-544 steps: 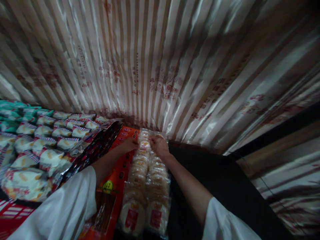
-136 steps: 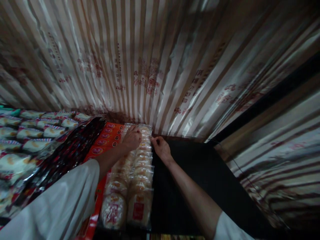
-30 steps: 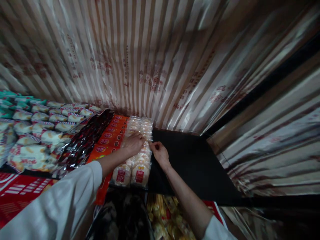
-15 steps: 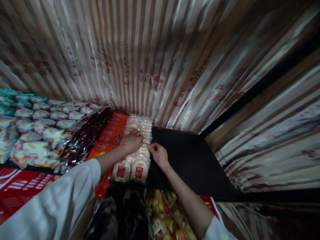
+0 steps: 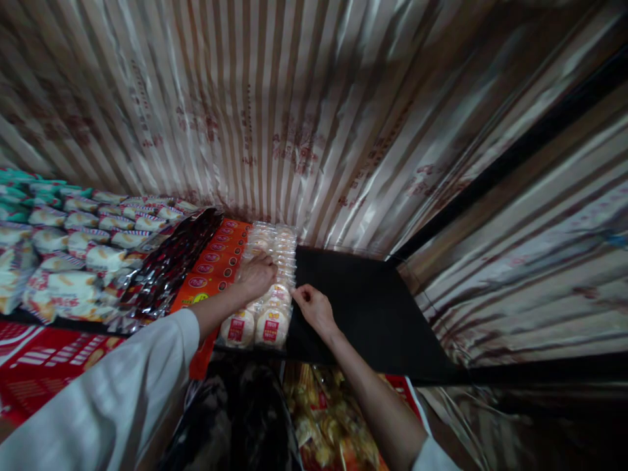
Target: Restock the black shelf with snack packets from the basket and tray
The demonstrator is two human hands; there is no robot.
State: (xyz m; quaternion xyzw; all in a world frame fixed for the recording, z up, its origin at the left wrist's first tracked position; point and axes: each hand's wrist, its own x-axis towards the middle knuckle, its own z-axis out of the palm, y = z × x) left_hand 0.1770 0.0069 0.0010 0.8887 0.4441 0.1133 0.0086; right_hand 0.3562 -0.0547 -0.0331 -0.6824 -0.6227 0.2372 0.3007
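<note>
Two columns of round rice cracker packets (image 5: 273, 322) in clear wrap with red labels lie overlapping in rows on a black shelf (image 5: 358, 307). My left hand (image 5: 258, 275) rests palm down over the middle of these rows, its fingers reaching forward across the packets. At the right-hand edge of the stack, my right hand (image 5: 314, 305) has thumb and forefinger pinched together on the rim of a packet's clear wrap. Directly left of the crackers is an orange printed sheet (image 5: 209, 265), partly covered by my left forearm.
Dark red shiny packets (image 5: 169, 265) stand left of the orange sheet, then rows of white snack bags (image 5: 69, 291) and green bags (image 5: 29, 190). Striped plastic sheeting (image 5: 294, 98) hangs behind. A black post (image 5: 490, 167) slants at the right. Below sit gold-wrapped snacks (image 5: 324, 405).
The view has shifted slightly, so the shelf and packets sit a little higher in the picture. Both hands stay at nearly the same places on the packets.
</note>
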